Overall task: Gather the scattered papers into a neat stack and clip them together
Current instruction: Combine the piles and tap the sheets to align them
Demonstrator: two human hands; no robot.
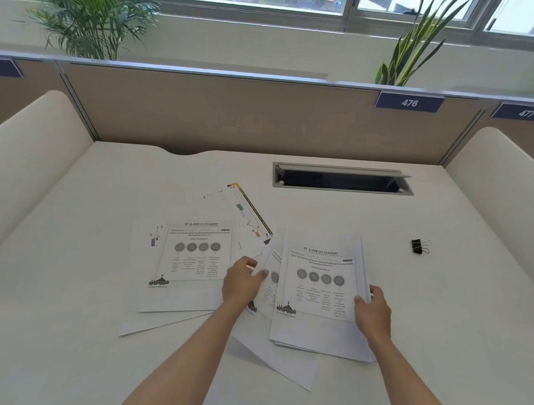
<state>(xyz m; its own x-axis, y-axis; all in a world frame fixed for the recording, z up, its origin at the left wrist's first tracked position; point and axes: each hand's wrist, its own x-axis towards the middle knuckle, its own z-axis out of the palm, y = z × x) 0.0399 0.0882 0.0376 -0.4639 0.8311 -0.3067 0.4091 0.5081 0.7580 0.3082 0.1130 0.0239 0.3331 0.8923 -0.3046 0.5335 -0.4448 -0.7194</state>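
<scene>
Printed white papers lie spread on the desk. A partial stack (317,295) sits at centre right, its top sheet showing a heading and four grey circles. My right hand (372,315) grips the stack's right edge. My left hand (241,283) pinches the lifted left edge of a tilted sheet (271,272) sticking out from under the stack. Loose sheets (188,260) remain at left, overlapping each other, with a sheet bearing a coloured strip (247,213) behind them. A black binder clip (419,246) lies apart at right.
An open cable slot (342,179) is sunk into the white desk (73,332) behind the papers. A beige partition (232,116) with number tags 476 and 477 closes the back; cream side panels flank the desk. Plants stand beyond.
</scene>
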